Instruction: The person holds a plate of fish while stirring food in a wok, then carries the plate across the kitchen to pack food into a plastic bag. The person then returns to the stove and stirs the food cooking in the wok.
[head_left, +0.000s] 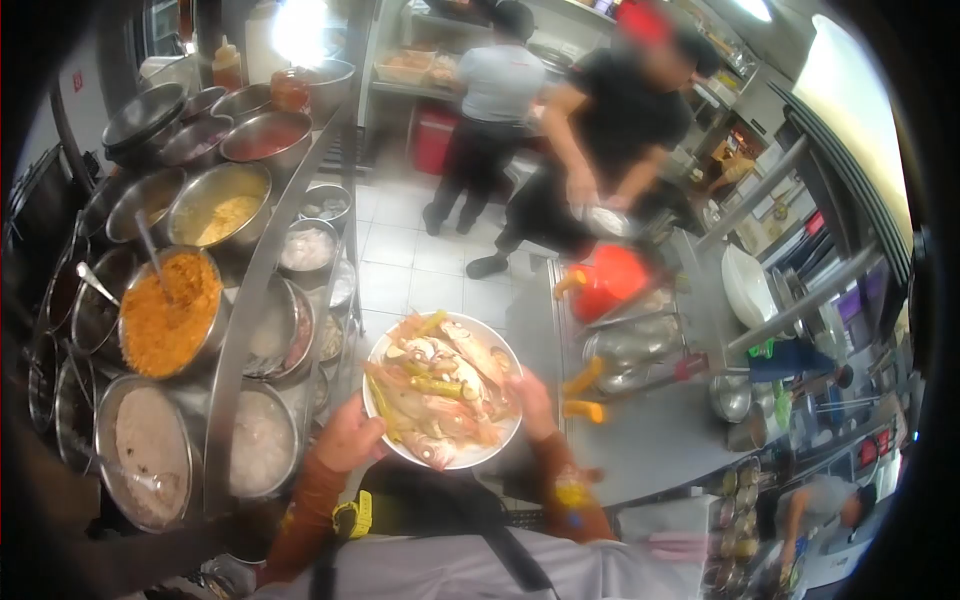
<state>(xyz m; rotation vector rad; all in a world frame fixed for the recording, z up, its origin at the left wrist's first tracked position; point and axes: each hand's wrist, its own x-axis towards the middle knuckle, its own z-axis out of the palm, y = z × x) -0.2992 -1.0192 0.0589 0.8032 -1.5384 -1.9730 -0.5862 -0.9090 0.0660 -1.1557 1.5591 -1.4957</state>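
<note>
A round white plate [473, 461] is held up in front of my body by both hands. On it lie pale pink whole fish [433, 450] with yellow-green pieces [437, 386] among them. My left hand [350, 435] grips the plate's lower left rim, with the thumb at the edge. My right hand [536, 405] is closed around the right rim, and its fingers underneath are hidden. A yellow band [358, 515] shows on my left wrist.
Left, metal bowls of food, including shredded orange food [165, 320], crowd a rack. Right stands a steel counter [660, 435] with orange-yellow handles [582, 410] and a red container [608, 280]. Ahead, a person in black [635, 120] holds something silvery; another person [500, 80] faces away.
</note>
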